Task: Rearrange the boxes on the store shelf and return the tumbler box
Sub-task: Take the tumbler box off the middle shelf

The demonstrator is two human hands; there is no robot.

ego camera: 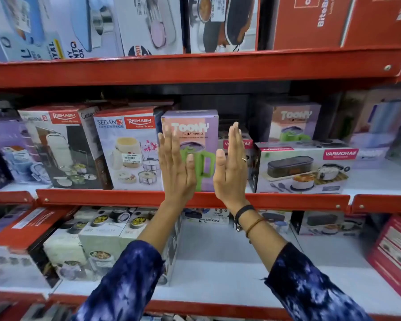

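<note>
My left hand (175, 167) is flat and fully spread, fingers straight and pointing up, palm laid against the front left part of the tumbler box (202, 126). My right hand (232, 165) is just as flat and extended, edge-on to me, palm turned toward the box's right side; whether it touches the cardboard I cannot tell. Neither hand curls around anything, so the box sits between 2 open palms rather than in a grasp.

The tumbler box stands upright at the front of the middle shelf (287, 200), a tall glossy carton in lilac and pink with a green handled tumbler printed on it. Its left face is tight against the Sedan lunch pack box (127, 144), a white carton with a red band. Just beside it on the right lies the Varmora box (303, 167), low, wide and pale. A second tumbler box (294, 123) stands behind that one, further back in shadow.

The shelf edges are red painted metal with small rivets. A thin ring shows on my right hand, and 2 bands, 1 black and 1 brown, circle that wrist (247, 216).
</note>
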